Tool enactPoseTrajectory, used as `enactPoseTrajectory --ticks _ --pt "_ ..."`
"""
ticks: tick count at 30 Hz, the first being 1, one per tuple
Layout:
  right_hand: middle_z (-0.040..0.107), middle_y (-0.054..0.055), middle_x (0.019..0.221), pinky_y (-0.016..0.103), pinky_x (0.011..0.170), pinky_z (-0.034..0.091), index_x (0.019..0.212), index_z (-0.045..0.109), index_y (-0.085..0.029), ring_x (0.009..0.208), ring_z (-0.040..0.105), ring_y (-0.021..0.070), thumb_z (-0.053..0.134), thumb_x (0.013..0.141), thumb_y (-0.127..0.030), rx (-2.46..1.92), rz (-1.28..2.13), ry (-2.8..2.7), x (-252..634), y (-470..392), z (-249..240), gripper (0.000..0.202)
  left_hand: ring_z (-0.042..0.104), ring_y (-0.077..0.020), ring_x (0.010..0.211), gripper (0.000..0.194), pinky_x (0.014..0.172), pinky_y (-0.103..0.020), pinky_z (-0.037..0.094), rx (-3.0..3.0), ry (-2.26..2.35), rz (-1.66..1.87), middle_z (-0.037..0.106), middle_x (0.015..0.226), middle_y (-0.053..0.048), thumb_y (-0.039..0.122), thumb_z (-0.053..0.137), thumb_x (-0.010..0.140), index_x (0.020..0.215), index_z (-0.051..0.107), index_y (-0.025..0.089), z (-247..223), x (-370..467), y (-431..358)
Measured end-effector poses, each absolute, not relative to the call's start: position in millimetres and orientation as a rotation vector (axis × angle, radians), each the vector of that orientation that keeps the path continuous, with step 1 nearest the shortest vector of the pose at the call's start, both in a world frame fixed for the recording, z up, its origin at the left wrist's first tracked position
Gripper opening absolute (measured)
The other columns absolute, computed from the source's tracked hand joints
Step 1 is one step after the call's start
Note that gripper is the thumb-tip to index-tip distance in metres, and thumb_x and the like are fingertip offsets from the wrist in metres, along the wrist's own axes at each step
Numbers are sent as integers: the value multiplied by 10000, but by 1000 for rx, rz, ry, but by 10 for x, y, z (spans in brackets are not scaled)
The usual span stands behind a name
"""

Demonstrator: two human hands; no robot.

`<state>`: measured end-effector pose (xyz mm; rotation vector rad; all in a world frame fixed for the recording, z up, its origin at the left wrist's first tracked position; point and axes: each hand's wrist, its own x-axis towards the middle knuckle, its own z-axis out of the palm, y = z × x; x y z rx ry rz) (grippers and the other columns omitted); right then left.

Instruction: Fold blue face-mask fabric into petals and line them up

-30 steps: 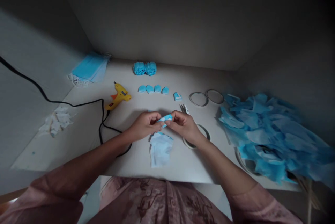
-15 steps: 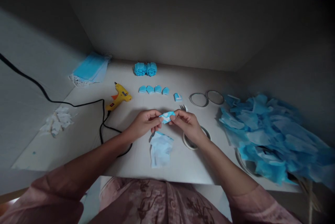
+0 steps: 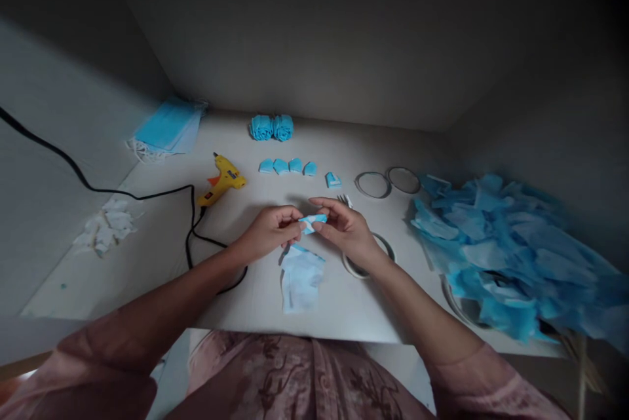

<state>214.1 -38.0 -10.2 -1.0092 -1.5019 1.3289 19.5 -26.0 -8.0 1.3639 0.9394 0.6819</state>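
Note:
A small folded piece of blue and white fabric [image 3: 310, 223] is held up over the middle of the table. My left hand [image 3: 275, 231] pinches its left end between thumb and fingers. At the other end, my right hand [image 3: 346, 231] has its thumb on the near face and fingers behind, with the index finger raised a little above the top edge. Just below the hands lies a flat pale blue fabric piece [image 3: 302, 279]. Beyond them, several small folded blue pieces [image 3: 287, 166] stand in a row, and one more folded piece [image 3: 333, 180] lies to their right.
Left sits a yellow glue gun [image 3: 222, 181] with a black cord [image 3: 162, 195], near white scraps [image 3: 111, 227] and stacked face masks [image 3: 170, 126]. Two blue fabric rosettes [image 3: 271, 128] stand behind. Rings [image 3: 372, 185], a tape roll [image 3: 388, 246], fork-like prongs [image 3: 344, 200] and heaped blue fabric [image 3: 511, 249] are right.
My right hand has shifted its grip on the folded piece, its index finger lifting and stretching out to the left. My left hand keeps its pinch.

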Motion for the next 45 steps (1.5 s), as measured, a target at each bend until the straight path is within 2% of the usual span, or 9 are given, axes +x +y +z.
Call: enactPoseTrajectory --ticks 8,12,16,21,25,31,37,42,45 --pt "623 0 824 280 716 471 1208 630 -251 742 563 126 628 870 -363 -1030 1306 -1518 2197 -374 -37 357 478 -64 458 198 425 -177 370 1326 984 706 569 591 31 346 598 779 747 556 155 -25 202 -247" --pt "652 15 941 293 771 485 1236 609 -267 837 594 140 686 822 -369 -964 1332 -1551 2169 -391 -78 433 482 -66 469 218 435 -180 379 1368 956 652 570 596 27 360 596 789 720 550 159 -60 216 -272" --pt "624 -8 814 260 664 470 1177 652 -262 703 556 117 675 833 -383 -1039 1274 -1546 2150 -404 -97 366 478 -70 469 221 429 -182 374 1391 945 629 557 577 30 357 609 786 705 553 160 -74 217 -284" --pt "676 21 876 308 755 504 1216 639 -257 767 605 147 593 886 -427 -1112 1266 -1372 2187 -374 -21 374 491 -66 467 212 444 -188 380 1272 948 711 586 598 27 350 623 783 733 556 156 -26 193 -256" --pt "641 8 807 317 742 506 1215 634 -241 739 601 143 637 858 -421 -1053 1363 -1306 2192 -365 -6 400 500 -69 478 234 459 -194 387 1215 991 784 591 601 21 362 630 780 712 544 155 2 186 -239" --pt "587 -33 758 277 695 469 1168 647 -282 687 554 106 702 810 -351 -984 1364 -1322 2176 -351 -69 369 499 -71 485 249 469 -201 385 1231 971 771 592 613 17 379 626 796 716 562 152 -5 174 -243" --pt "579 -21 762 288 697 472 1171 635 -252 681 554 121 701 793 -393 -1052 1328 -1332 2184 -337 -43 409 491 -72 494 260 473 -205 385 1233 960 810 580 616 12 383 578 827 719 590 147 26 178 -237" --pt "560 -21 780 276 694 487 1168 613 -231 674 541 116 704 773 -375 -1116 1120 -1227 2402 -203 76 431 511 -91 521 219 466 -212 384 1149 1011 926 583 640 12 365 582 825 851 615 150 45 171 -220" --pt "562 -23 765 279 688 497 1069 605 -218 670 544 121 712 751 -371 -1153 949 -1186 2625 -50 161 369 517 -95 535 215 466 -212 380 1123 1009 978 584 644 7 360 594 820 842 610 146 66 164 -221"
